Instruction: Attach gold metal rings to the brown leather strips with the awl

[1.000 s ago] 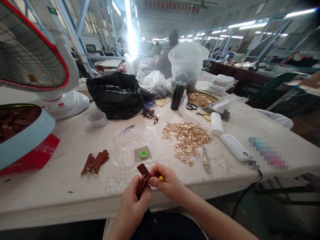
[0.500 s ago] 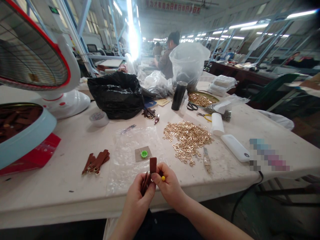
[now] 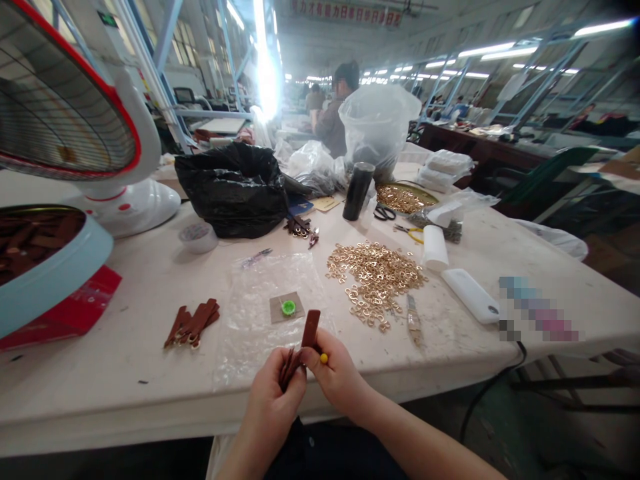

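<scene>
My left hand [image 3: 274, 397] is closed around several brown leather tabs [image 3: 287, 371], held on edge near the table's front. Beside it, my right hand [image 3: 340, 377] pinches the lower end of another leather tab [image 3: 311, 327], which points up with a slight tilt to the right. A small yellow ball-shaped end [image 3: 324, 359] sticks out between the right fingers; the rest of that item is hidden. Beyond the hands, a green round cap [image 3: 289, 307] sits on a grey-brown square [image 3: 277, 312] over a clear plastic sheet [image 3: 245, 333].
Brown tabs with gold rings [image 3: 194, 323] lie at left, near a tin of leather pieces [image 3: 55, 273] and a fan [image 3: 125, 140]. Loose gold rings [image 3: 375, 273] are heaped at right, by a taped blade-like tool [image 3: 413, 321] and a white power bank-like block [image 3: 471, 295]. A black bag [image 3: 230, 193] stands behind.
The upright leather tab has tilted to the right and sits slightly higher. My right fingers have shifted a little at its lower end; the left hand stays nearly in place.
</scene>
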